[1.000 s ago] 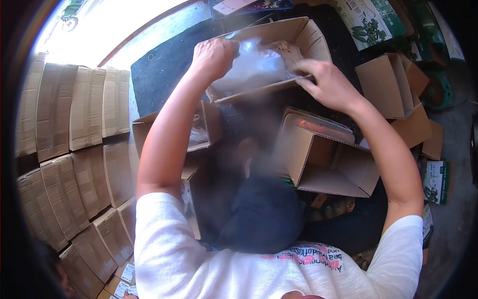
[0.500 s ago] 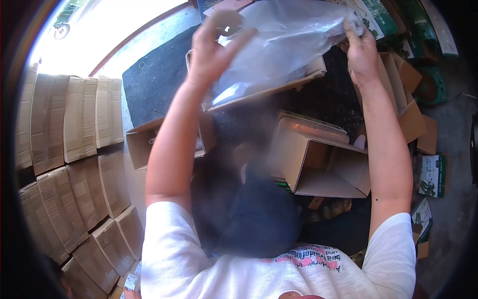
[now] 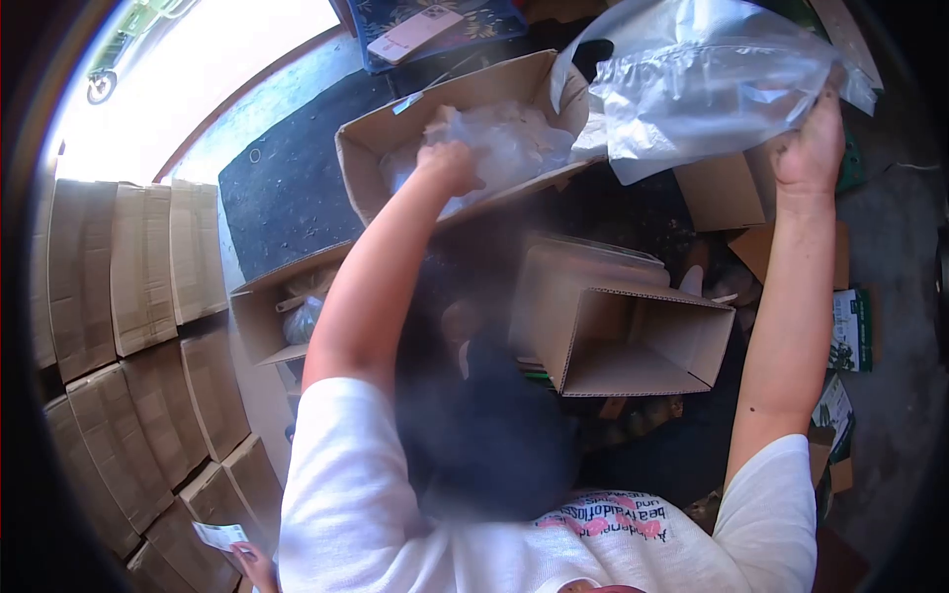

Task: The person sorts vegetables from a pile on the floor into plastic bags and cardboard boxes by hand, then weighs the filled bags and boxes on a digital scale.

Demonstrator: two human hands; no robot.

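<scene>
My right hand (image 3: 811, 148) is closed on the edge of a large clear plastic bag (image 3: 692, 109), raised at the upper right and spread out toward the left. My left hand (image 3: 450, 163) reaches into a long open cardboard box (image 3: 371, 183). Its thumb stands apart from the fingers, which touch crumpled clear plastic (image 3: 514, 148) in the box; the fingertips are partly hidden. Nearer my lap stands another open cardboard box (image 3: 643, 381), its opening facing me.
Stacked closed cartons (image 3: 148, 267) line the left side. A small open box (image 3: 262, 321) holds a plastic-wrapped item. A phone (image 3: 415, 35) lies at the top. Printed green-and-white packs (image 3: 850, 331) lie on the right. Another person's hand (image 3: 259, 568) holds a paper (image 3: 222, 537) at the lower left.
My left hand has gone down into the long box. My right hand has carried the clear bag rightward, uncovering the box's contents. The other person's hand and paper have risen further into view.
</scene>
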